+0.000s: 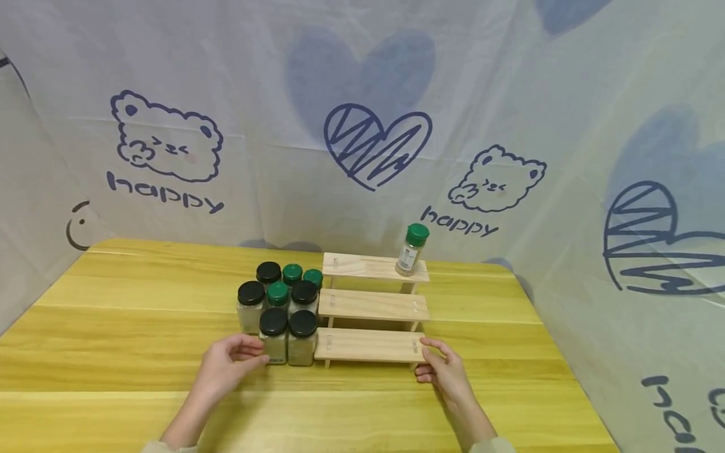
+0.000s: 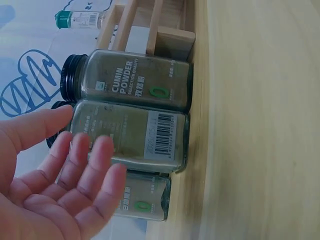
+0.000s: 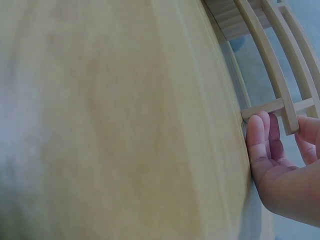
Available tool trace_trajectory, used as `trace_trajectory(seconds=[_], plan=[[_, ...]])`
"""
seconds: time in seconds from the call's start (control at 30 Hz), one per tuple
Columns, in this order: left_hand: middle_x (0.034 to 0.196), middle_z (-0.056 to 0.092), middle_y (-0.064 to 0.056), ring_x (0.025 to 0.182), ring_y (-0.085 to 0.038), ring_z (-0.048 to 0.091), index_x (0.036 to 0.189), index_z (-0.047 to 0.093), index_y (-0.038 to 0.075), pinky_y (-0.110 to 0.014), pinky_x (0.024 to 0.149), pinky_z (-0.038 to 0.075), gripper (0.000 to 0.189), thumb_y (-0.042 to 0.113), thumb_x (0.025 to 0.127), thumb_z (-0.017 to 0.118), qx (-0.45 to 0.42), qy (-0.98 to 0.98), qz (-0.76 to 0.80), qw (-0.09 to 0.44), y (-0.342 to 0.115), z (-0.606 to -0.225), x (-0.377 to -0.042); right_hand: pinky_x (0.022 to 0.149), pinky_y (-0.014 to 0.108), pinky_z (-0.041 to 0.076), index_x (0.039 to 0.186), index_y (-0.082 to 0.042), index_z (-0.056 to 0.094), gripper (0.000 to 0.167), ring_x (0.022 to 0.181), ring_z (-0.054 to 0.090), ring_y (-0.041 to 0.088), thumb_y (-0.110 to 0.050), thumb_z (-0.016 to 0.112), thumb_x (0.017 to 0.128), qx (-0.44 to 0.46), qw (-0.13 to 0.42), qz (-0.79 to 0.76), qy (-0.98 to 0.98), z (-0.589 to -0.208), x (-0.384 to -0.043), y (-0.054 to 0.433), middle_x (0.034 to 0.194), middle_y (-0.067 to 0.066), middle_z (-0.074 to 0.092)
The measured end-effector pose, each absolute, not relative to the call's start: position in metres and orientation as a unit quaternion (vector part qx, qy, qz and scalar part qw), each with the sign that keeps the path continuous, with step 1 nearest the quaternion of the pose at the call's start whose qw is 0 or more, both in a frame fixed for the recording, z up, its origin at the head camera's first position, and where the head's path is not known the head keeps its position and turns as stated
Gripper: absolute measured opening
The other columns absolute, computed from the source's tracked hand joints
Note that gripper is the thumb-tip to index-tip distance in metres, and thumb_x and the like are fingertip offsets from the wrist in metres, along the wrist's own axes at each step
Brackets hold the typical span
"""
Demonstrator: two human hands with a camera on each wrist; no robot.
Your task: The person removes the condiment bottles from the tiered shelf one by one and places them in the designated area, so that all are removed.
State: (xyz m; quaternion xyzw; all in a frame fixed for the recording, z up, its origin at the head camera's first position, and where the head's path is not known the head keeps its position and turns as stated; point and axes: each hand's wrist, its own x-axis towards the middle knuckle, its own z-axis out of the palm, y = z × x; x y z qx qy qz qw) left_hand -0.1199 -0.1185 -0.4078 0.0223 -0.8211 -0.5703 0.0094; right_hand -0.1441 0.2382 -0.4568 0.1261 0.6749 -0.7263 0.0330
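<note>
My left hand [image 1: 226, 368] is beside the front-left spice jar [image 1: 274, 349], a squarish clear jar with a black lid. In the left wrist view its fingers [image 2: 102, 155] are loosely bent and grip nothing; whether they touch the jar is unclear. Next to that jar stands a cumin powder jar [image 2: 137, 82]. A three-step wooden spice rack [image 1: 368, 345] stands right of the jars. My right hand [image 1: 447, 374] holds the right end of its lowest step, with some fingers [image 3: 257, 137] below the board by the leg. On the top step a green-capped shaker [image 1: 409, 255] stands upright.
Behind the two front jars, more black-lidded jars [image 1: 251, 308] and green-lidded jars [image 1: 292, 274] stand close together against the rack's left side. All stand on a yellow wooden table [image 1: 141, 314]. A white printed cloth [image 1: 255, 157] hangs behind and along the sides.
</note>
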Motion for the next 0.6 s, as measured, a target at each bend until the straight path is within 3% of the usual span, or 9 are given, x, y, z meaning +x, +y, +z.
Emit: trace_trajectory(seconds=[0.4,0.6], plan=[[0.084,0.064,-0.014,0.072,-0.016,0.060,0.091,0.060,-0.009,-0.023,0.066,0.050,0.022,-0.003,0.072,0.069,-0.026,-0.785,-0.619,0.003,-0.104,-0.402,-0.115,0.052,0.023,0.051,0.119,0.006,0.047,0.030,0.054,0.058,0.014,-0.004,0.049,0.091,0.119,0.036,-0.724,0.678,-0.458,-0.143,0.240,0.067,0.012,0.060],[0.087,0.063,-0.017,0.073,-0.016,0.061,0.092,0.060,-0.009,-0.024,0.067,0.050,0.022,-0.002,0.073,0.069,-0.048,-0.765,-0.642,-0.010,-0.095,-0.399,-0.116,0.052,0.022,0.052,0.114,0.001,0.054,0.030,0.056,0.059,0.013,-0.014,0.056,0.088,0.036,0.030,-0.750,0.660,-0.463,-0.141,0.245,0.069,0.010,0.061]])
